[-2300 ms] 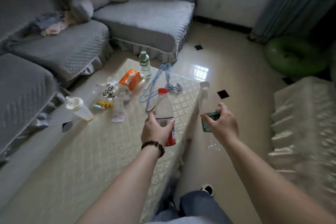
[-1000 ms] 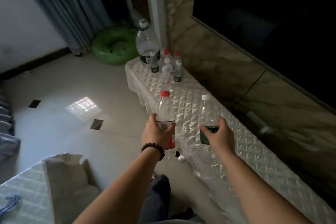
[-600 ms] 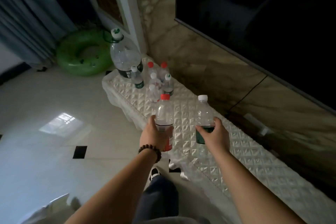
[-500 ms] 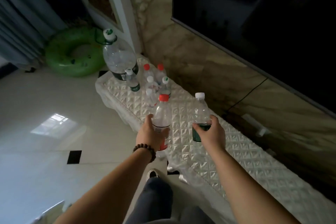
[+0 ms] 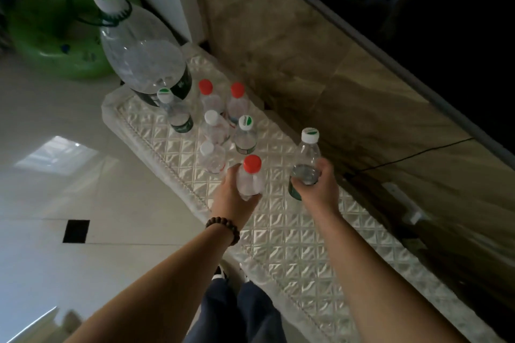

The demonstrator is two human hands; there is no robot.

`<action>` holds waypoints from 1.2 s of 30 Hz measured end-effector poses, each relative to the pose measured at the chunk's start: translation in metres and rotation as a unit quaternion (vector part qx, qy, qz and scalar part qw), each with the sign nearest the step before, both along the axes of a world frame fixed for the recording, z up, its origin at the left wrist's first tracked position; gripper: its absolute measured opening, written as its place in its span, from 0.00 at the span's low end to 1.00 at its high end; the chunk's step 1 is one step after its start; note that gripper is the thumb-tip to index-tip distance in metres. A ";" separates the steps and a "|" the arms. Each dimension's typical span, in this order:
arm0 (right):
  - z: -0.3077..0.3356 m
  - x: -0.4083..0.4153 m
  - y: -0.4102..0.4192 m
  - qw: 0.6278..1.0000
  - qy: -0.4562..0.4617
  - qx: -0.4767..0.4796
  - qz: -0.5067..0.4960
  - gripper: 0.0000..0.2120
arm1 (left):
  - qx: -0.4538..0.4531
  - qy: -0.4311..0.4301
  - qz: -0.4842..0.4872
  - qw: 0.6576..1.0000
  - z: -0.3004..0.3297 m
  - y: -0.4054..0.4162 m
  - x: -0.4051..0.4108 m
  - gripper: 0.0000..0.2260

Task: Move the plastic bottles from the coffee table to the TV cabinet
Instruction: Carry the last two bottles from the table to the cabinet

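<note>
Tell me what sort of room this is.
Probably a home living room: a dark wall-mounted TV screen above a low cabinet with a white quilted cover, and a green inflatable swim ring on the tiled floor.

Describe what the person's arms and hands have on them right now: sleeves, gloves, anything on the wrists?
Both forearms are bare, with no sleeves or gloves in view. The left hand has a bracelet of dark brown round beads at its wrist. The right hand and its wrist carry nothing.
</note>
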State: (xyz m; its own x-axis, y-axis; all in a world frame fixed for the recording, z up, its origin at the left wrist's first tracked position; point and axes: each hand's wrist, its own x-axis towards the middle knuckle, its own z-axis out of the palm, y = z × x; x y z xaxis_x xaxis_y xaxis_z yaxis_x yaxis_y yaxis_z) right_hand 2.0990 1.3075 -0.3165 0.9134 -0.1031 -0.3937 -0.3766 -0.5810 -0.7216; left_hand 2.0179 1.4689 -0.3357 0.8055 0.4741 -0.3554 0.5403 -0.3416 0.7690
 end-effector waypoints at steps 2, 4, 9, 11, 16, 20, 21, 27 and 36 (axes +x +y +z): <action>-0.020 0.016 0.005 1.000 0.000 -0.002 0.011 0.29 | -0.001 -0.019 0.017 1.000 -0.018 -0.001 0.013 0.31; -0.037 0.029 0.010 1.000 -0.007 0.003 0.016 0.34 | 0.012 -0.032 0.025 0.999 -0.034 -0.001 0.023 0.30; -0.069 0.039 0.022 0.998 -0.041 0.015 0.048 0.37 | 0.010 -0.033 0.059 0.998 -0.063 -0.002 0.032 0.31; -0.078 0.040 0.023 0.997 -0.040 0.014 0.061 0.39 | -0.005 -0.025 0.065 0.998 -0.071 -0.001 0.030 0.31; -0.089 0.044 0.023 0.994 -0.048 0.006 0.103 0.37 | 0.006 -0.032 0.042 0.999 -0.080 0.000 0.020 0.30; -0.089 0.046 0.025 0.993 -0.047 0.004 0.108 0.36 | 0.005 -0.024 0.039 0.999 -0.082 0.000 0.020 0.32; -0.088 0.046 0.025 0.993 -0.044 0.003 0.109 0.37 | 0.006 -0.018 0.039 0.999 -0.082 0.000 0.020 0.33; -0.066 0.041 0.020 0.993 -0.021 0.000 0.119 0.47 | 0.030 0.028 0.013 0.999 -0.065 0.000 0.004 0.42; 0.034 0.000 0.010 0.970 -0.078 -0.096 0.207 0.42 | 0.141 0.008 -0.026 0.990 0.034 0.006 -0.040 0.27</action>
State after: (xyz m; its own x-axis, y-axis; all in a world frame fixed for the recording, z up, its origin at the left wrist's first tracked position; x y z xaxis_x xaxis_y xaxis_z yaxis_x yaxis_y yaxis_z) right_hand 2.0989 1.3174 -0.2830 0.9391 0.2275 -0.2574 0.0229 -0.7891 -0.6139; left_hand 1.9779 1.4748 -0.3021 0.8266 0.5148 -0.2274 0.5279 -0.5689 0.6306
